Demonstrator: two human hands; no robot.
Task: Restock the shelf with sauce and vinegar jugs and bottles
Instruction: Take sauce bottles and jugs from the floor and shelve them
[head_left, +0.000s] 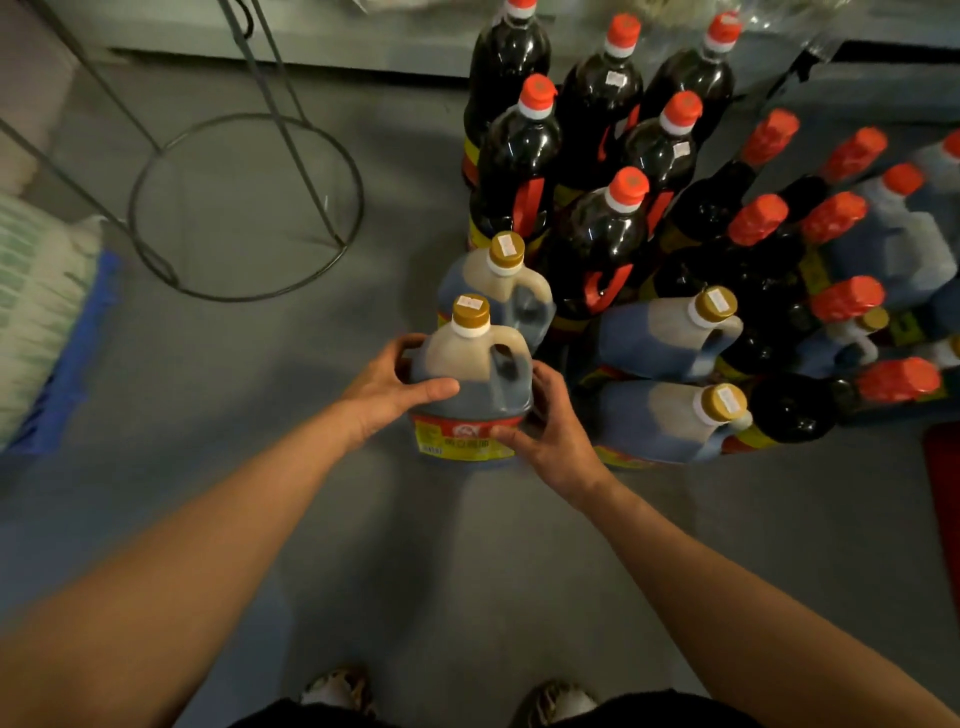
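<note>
Your fingers (434, 388) on the left hand (387, 387) curl around the shoulder of a gold-capped jug (470, 387), the thumb lying across its front, while your right hand (548, 434) wraps the jug's other side with the thumb pressed on the red and yellow label; both hands are grasping the same jug. Far to your left, a white sack with green print (39, 306) lies on something blue at the edge of view, and beyond it a wire stand (244, 208) has its round base ring on the grey floor (260, 441). The jug you hold stands upright on that floor at the near left corner of the stock, touching or nearly touching a second gold-capped jug (498, 291) just behind it. Further right, tall dark bottles with red caps (597, 228) stand packed together, and in front of them two more gold-capped jugs (670, 374) sit one behind the other. At the far right, slimmer red-capped bottles (769, 228) and pale jugs (898, 244) crowd together. Your shoes (343, 688) show at the bottom edge.
</note>
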